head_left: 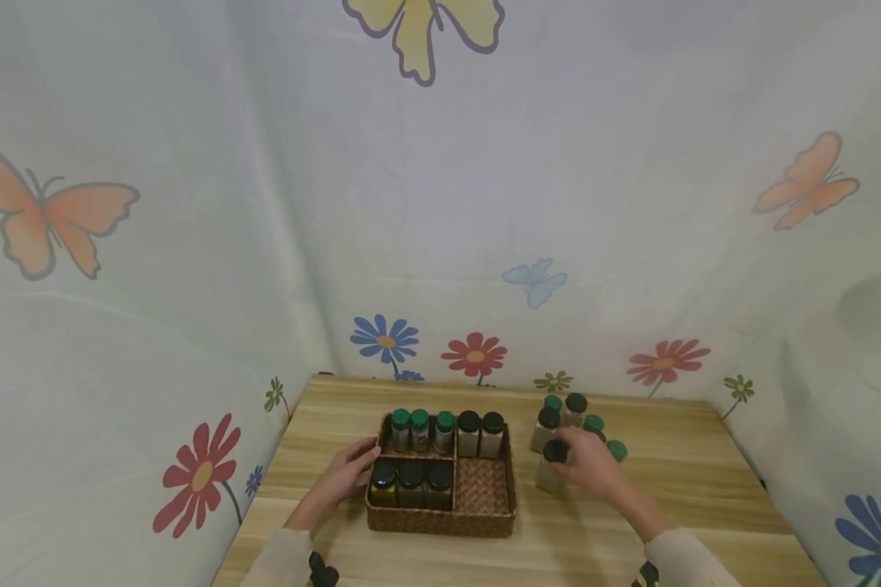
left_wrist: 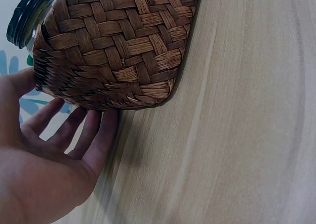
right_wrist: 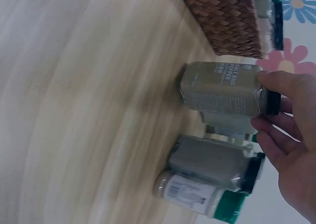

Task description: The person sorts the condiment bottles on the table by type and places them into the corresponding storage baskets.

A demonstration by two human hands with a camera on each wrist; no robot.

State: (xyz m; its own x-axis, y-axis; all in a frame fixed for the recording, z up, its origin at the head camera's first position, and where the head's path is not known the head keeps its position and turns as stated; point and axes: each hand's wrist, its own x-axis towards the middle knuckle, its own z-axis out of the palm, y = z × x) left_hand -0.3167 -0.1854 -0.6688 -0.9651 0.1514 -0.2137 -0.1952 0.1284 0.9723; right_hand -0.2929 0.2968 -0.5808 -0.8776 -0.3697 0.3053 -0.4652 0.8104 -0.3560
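My left hand [head_left: 348,470] rests on the left end of a brown woven basket [head_left: 440,522], fingers fairly straight against its outer wall and thumb at the rim. In the left wrist view, the fingertips [left_wrist: 109,119] touch the weave. To the basket's right, my right hand [head_left: 591,465] pinches a spice jar [right_wrist: 222,88] near its black lid, between thumb and fingers. "Pepper" reads on its label. The jar stands upright close over the table. Dividers split the basket: green-lidded jars [head_left: 420,432] back left, black-lidded jars [head_left: 480,434] back right, dark jars [head_left: 411,487] front left, bare weave [head_left: 482,487] front right.
Beyond the right hand stand several more jars, including a grey black-lidded jar [right_wrist: 210,162] and a green-lidded jar [right_wrist: 195,194]. All sit on a wood-grain table [head_left: 631,538]. A pale curtain [head_left: 426,204] with flowers and butterflies encloses the back and sides.
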